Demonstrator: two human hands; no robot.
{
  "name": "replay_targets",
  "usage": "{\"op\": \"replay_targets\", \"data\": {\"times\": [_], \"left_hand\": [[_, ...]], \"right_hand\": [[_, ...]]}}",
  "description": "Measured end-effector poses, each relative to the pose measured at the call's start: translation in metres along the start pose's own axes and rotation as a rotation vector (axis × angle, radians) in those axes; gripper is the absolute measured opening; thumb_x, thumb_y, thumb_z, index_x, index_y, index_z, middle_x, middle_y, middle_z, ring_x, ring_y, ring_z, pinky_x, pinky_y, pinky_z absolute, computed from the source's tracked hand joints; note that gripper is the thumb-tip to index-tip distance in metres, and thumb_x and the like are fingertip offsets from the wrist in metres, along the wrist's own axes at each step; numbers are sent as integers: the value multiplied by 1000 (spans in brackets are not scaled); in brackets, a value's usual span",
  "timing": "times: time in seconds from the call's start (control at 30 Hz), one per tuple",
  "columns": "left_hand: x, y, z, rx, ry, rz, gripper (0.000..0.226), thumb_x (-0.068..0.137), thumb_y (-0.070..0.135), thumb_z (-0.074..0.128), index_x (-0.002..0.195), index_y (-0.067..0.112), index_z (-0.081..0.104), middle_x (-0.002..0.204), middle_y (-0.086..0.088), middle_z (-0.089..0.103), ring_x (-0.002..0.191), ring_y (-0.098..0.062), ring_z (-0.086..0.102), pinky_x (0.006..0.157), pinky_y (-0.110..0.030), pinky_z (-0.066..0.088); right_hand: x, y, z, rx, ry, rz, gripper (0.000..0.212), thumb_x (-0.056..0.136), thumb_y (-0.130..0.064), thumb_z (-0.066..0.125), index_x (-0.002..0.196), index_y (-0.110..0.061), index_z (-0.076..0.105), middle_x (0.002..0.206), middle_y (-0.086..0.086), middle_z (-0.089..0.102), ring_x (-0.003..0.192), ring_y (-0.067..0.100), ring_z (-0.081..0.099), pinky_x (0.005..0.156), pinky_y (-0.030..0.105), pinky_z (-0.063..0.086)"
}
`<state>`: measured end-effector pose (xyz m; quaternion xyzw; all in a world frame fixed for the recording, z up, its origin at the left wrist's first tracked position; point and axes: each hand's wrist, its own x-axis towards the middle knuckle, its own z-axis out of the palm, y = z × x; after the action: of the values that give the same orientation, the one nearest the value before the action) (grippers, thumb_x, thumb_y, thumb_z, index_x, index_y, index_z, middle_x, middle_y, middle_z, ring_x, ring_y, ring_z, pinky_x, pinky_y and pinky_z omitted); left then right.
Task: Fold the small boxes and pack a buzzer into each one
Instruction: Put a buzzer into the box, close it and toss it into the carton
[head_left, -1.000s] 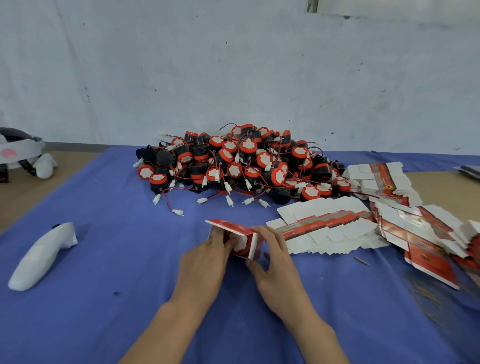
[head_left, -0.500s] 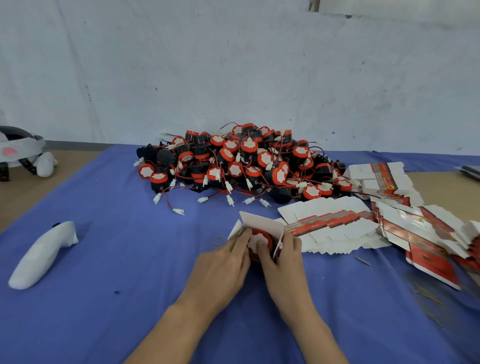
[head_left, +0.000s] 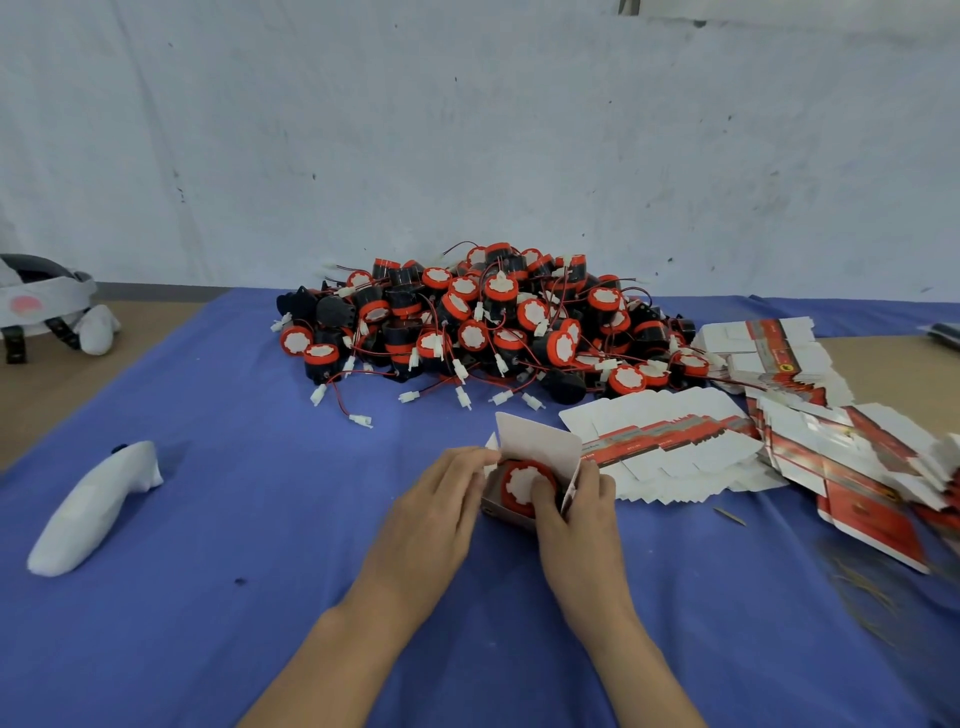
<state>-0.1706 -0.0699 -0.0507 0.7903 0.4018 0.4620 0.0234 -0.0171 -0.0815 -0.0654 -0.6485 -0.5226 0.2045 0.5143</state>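
Observation:
A small white and red box (head_left: 540, 444) stands on the blue cloth in front of me, its top flap raised. Inside it sits a red and black buzzer (head_left: 521, 483), white face up. My left hand (head_left: 431, 514) grips the box's left side. My right hand (head_left: 582, 512) holds the right side, with its thumb pressed on the buzzer. A big heap of buzzers (head_left: 493, 327) with red wires and white plugs lies behind. Flat unfolded boxes (head_left: 670, 441) are fanned out to the right.
More flat boxes (head_left: 779, 358) are stacked at the far right. A white controller (head_left: 91, 512) lies on the blue cloth (head_left: 234, 597) at the left. A headset (head_left: 41, 306) rests on the bare table at the far left. A wall stands behind.
The box went from lying on its side between my hands to standing with its flap up. The buzzer now sits deeper inside, under my right thumb.

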Motion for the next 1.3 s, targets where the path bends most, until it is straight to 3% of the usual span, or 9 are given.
{"op": "replay_targets", "data": {"times": [0.17, 0.37, 0.6, 0.7, 0.77, 0.93, 1.1, 1.23, 1.3], "left_hand": [[1, -8, 3, 256, 43, 200, 39, 75, -8, 75, 107, 13, 73, 112, 4, 73, 84, -17, 69, 68, -32, 58], [2, -8, 8, 328, -3, 136, 46, 65, -9, 79, 100, 21, 73, 97, 3, 62, 77, -18, 57, 52, -25, 45], [0, -12, 3, 118, -92, 143, 36, 101, 29, 45, 136, 25, 53, 122, 10, 60, 104, -9, 57, 81, -23, 51], [-2, -16, -3, 13, -117, 30, 31, 95, 43, 47, 125, 35, 46, 135, 12, 41, 96, -5, 60, 69, -24, 55], [-2, -19, -4, 45, -106, 28, 28, 90, 45, 51, 111, 25, 53, 117, 10, 47, 85, -10, 62, 62, -33, 56], [-3, -24, -4, 106, -28, 97, 11, 87, 24, 74, 89, 16, 66, 85, 24, 44, 78, 10, 42, 71, -17, 44], [1, -22, -2, 215, 83, 172, 26, 95, 30, 55, 92, 11, 72, 87, 3, 66, 73, -13, 62, 66, -24, 51], [3, -23, 6, 365, 134, 333, 5, 89, 12, 72, 84, 11, 72, 84, 0, 66, 70, -19, 62, 63, -33, 51], [3, -25, 8, 391, 107, 322, 16, 78, 4, 82, 85, 13, 72, 88, 1, 66, 75, -20, 60, 65, -33, 51]], "right_hand": [[0, 1, -1, 2, -15, -19, 15, 102, -32, 51, 113, -23, 48, 110, -4, 46, 98, 19, 52, 79, 37, 46], [-1, 0, 0, 31, -41, -39, 6, 101, -29, 52, 104, -27, 48, 104, -9, 47, 92, 12, 53, 71, 27, 44], [-1, -2, -1, 21, -15, -1, 16, 101, -33, 52, 115, -26, 50, 109, -8, 47, 95, 14, 54, 81, 37, 50], [-1, -2, -2, 24, -15, 8, 19, 101, -33, 52, 118, -25, 50, 111, -6, 48, 96, 15, 55, 81, 38, 50], [0, -2, -1, 22, -10, 19, 20, 101, -33, 52, 119, -23, 51, 112, -4, 48, 96, 17, 54, 80, 38, 49], [1, -2, -1, 14, 8, 35, 23, 101, -33, 52, 120, -20, 52, 112, -2, 48, 96, 18, 54, 77, 33, 47], [1, -3, -1, -18, -4, 37, 22, 101, -36, 51, 118, -22, 51, 112, -3, 47, 97, 19, 55, 81, 38, 51], [1, -1, -1, 1, -16, 6, 14, 102, -33, 52, 107, -20, 53, 108, -3, 49, 91, 13, 54, 73, 30, 47], [2, 0, -1, 1, -23, -3, 13, 102, -32, 51, 107, -21, 53, 108, -3, 50, 91, 12, 53, 73, 29, 46]]}}
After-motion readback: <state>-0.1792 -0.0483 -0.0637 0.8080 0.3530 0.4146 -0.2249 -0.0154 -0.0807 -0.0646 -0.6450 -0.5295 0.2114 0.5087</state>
